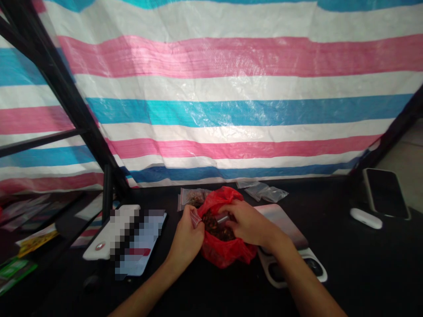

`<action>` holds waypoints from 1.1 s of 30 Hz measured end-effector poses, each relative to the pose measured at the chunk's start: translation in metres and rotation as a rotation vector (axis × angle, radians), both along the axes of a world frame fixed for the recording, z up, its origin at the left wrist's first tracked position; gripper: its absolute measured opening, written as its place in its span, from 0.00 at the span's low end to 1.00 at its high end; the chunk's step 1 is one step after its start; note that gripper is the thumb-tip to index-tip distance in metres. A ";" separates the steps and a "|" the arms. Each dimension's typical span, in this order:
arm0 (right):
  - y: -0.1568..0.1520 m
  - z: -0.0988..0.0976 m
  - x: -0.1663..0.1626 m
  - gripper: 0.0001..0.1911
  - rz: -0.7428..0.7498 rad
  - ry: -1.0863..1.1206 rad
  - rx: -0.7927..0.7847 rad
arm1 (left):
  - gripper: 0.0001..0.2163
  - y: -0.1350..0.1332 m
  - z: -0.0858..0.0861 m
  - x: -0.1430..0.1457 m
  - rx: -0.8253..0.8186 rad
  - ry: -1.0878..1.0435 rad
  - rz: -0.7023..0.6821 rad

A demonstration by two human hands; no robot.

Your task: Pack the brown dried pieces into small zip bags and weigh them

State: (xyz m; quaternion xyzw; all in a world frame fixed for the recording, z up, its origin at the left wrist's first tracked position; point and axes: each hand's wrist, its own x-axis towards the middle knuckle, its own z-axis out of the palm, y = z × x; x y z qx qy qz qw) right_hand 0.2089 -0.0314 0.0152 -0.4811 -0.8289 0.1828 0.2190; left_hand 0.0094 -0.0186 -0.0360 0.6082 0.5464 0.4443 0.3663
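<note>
A red plastic bag (pixel 220 257) sits on the black table with its mouth wide apart, and dark brown, loose dried bits (pixel 214 229) fill it. At its left rim, my left hand (pixel 187 233) is closed, pinching a small clear plastic bag (pixel 195 218) with a reddish edge. My right hand (pixel 247 222) reaches into the mouth from the right. Its fingers are closed around a short silvery metal tool (pixel 222 219) among the bits; the tool's end is hidden, so I cannot tell its exact kind.
Right of the bag lies a kitchen scale (pixel 280 224). Behind are a filled zip bag (pixel 194 196) and several flat clear bags (pixel 266 192). Phones (pixel 140 246) lie left; another phone (pixel 386 193) and a white case (pixel 366 218) are right. A striped sheet (pixel 231 110) hangs behind.
</note>
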 end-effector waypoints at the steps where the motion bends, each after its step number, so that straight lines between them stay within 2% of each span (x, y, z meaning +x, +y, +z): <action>1: 0.000 0.000 -0.001 0.18 -0.012 0.004 0.005 | 0.11 -0.001 -0.004 0.002 -0.006 -0.027 0.020; 5: 0.000 -0.002 -0.008 0.17 -0.026 0.019 -0.055 | 0.11 -0.005 -0.013 0.009 0.037 -0.167 0.074; 9: 0.000 -0.009 -0.017 0.17 -0.021 -0.059 -0.073 | 0.11 -0.008 -0.016 0.010 0.099 -0.328 0.075; 14: 0.000 -0.014 -0.024 0.17 -0.004 -0.071 -0.092 | 0.08 -0.008 -0.013 0.006 0.042 -0.441 0.110; 18: -0.001 -0.011 -0.024 0.18 -0.005 0.085 -0.135 | 0.04 -0.008 -0.009 0.001 0.072 -0.411 0.060; 22: 0.000 -0.005 -0.020 0.20 0.103 0.295 -0.165 | 0.04 -0.010 -0.005 -0.002 0.184 -0.282 0.084; 25: 0.000 0.000 -0.019 0.20 0.145 0.395 -0.169 | 0.04 -0.012 -0.004 -0.001 0.170 -0.179 0.040; 28: -0.002 0.004 -0.022 0.20 0.108 0.432 -0.099 | 0.04 -0.014 -0.006 0.001 0.131 -0.124 -0.041; 33: -0.006 0.000 -0.032 0.24 0.124 0.320 0.167 | 0.10 -0.014 -0.008 0.000 0.138 -0.116 -0.106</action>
